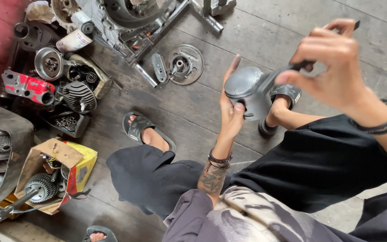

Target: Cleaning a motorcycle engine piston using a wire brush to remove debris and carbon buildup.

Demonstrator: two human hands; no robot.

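Note:
My left hand [230, 112] grips a dark grey metal piston [246, 92] from the side, with its domed crown turned up and to the left. My right hand [332, 67] pinches a thin dark tool [302, 65] whose lower end rests against the piston's upper right side. Both hands are raised above my knees. I squat in black shorts, with sandalled feet [142, 130] on the stained floor.
Engine parts lie at the upper left: a motor casing on a frame [131, 22], a round plate [183, 63], a finned cylinder [79, 96] and a red part [25, 87]. A torn cardboard box [57, 172] with gears sits lower left. Another sandalled foot [98, 234] shows at the bottom edge.

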